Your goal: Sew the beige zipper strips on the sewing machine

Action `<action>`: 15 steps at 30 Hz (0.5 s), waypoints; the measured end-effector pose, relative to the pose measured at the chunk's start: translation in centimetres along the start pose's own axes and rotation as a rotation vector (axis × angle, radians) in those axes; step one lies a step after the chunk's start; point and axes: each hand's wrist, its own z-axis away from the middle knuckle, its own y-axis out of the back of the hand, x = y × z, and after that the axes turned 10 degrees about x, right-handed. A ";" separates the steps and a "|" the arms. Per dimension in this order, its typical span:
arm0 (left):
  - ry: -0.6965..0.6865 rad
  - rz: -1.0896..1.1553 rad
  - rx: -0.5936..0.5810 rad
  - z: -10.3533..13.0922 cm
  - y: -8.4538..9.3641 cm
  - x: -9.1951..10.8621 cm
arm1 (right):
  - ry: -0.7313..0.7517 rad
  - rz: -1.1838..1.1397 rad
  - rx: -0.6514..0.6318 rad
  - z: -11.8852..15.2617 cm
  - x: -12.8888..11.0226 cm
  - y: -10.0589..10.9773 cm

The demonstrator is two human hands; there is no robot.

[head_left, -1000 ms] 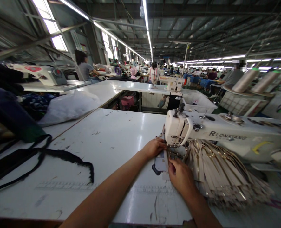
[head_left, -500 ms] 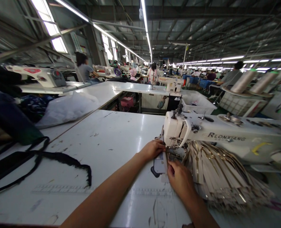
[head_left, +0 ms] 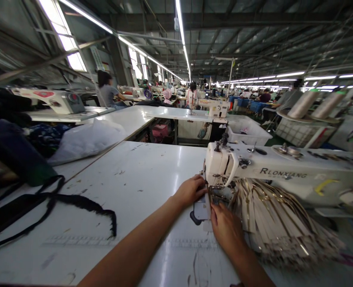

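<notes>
Nearest, the right hand (head_left: 228,226) and, a little farther, the left hand (head_left: 192,191) are apart from each other, both touching a narrow strip (head_left: 208,206) by the head of a sewing machine (head_left: 254,162), between the near and far edges of the white surface (head_left: 152,171); whether they are closed on it, I cannot tell. To the right of the right hand lies a bundle of pale strips (head_left: 278,221), and a black strap (head_left: 83,201) lies toward the left edge. Past the far edge stands a white bin (head_left: 248,138).
</notes>
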 end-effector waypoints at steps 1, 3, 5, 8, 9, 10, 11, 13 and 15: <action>0.006 -0.054 -0.003 0.3 0.4 0.5 | 0.001 -0.001 0.006 0.0 -0.1 0.1; -0.061 -0.122 -0.070 0.9 1.3 1.5 | 0.001 -0.006 0.009 0.0 -0.2 0.4; -0.189 -0.113 -0.153 1.4 2.0 2.4 | -0.011 -0.027 0.007 0.0 -0.2 0.7; -0.318 -0.031 -0.172 2.0 2.3 3.0 | -0.029 -0.093 0.007 0.3 0.1 0.9; -0.341 -0.003 -0.171 2.0 2.3 3.0 | -0.032 -0.117 0.018 0.5 0.2 0.9; -0.358 0.026 -0.172 2.1 2.2 3.0 | -0.034 -0.137 0.035 0.7 0.4 0.7; -0.370 0.054 -0.175 2.2 2.0 2.9 | -0.033 -0.149 0.054 0.9 0.5 0.6; -0.379 0.098 -0.175 2.3 1.7 2.7 | -0.026 -0.160 0.096 1.3 0.7 0.2; -0.374 0.121 -0.167 2.4 1.5 2.5 | -0.009 -0.169 0.125 1.6 0.8 -0.1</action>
